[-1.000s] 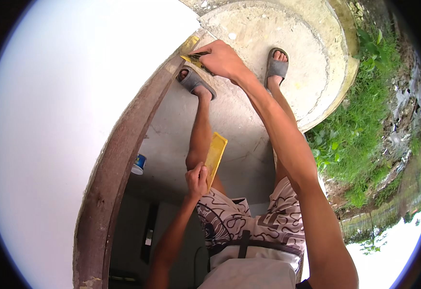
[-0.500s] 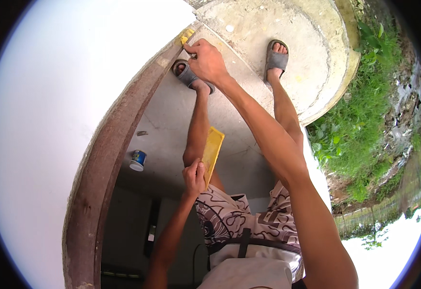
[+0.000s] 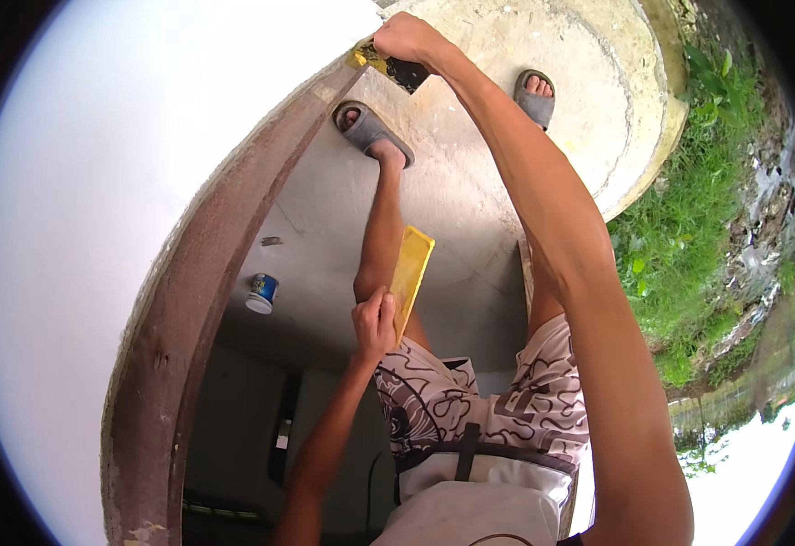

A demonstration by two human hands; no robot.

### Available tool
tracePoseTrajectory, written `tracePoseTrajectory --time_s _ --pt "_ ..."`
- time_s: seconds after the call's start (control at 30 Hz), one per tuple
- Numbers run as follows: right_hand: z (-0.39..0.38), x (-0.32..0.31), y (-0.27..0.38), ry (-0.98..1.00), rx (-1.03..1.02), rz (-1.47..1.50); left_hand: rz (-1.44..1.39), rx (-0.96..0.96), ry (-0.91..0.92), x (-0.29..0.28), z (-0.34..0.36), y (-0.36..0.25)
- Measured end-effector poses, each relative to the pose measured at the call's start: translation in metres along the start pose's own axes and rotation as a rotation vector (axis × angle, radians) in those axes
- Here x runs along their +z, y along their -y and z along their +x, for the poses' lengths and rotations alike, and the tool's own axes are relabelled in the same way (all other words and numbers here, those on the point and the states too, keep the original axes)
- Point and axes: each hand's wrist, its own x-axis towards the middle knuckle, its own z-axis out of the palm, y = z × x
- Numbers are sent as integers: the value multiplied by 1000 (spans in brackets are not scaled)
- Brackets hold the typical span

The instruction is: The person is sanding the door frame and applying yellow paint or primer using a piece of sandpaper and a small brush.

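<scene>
My right hand (image 3: 408,40) is closed at the far end of a brown wooden frame (image 3: 225,237). It grips a dark, flat putty knife (image 3: 408,76) whose blade carries yellow smears; the fingers hide its handle. The blade lies against the frame's end, beside a lump of yellow putty (image 3: 361,58). Lower down, in front of my left knee, my left hand (image 3: 376,323) is closed round the near end of a yellow rectangular board (image 3: 410,273), held tilted.
A white wall (image 3: 79,255) borders the frame on the left. On the grey floor stand a blue-and-white can (image 3: 262,293) and a small dark scrap (image 3: 272,241). My sandalled feet straddle a pale rounded step (image 3: 588,118); grass (image 3: 689,255) grows beyond it.
My right hand has moved up and away along the frame, turning so the putty knife's blade now shows flat. The left hand keeps the yellow board nearly in place.
</scene>
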Motion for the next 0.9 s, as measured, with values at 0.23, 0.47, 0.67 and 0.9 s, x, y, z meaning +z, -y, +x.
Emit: tracePoseTrajectory --time_s 0.23,0.47,0.67,0.9 --pt "-67 -28 46 -9 13 -93 -75 -91 133 7 -1 11" --pt "-152 -47 82 58 -13 111 -53 -68 75 7 -1 13" --pt "-126 -20 17 -171 152 318 -94 -72 114 8 11 -2" --pt "-150 26 52 -359 -118 8 -93 -84 80 7 6 0"
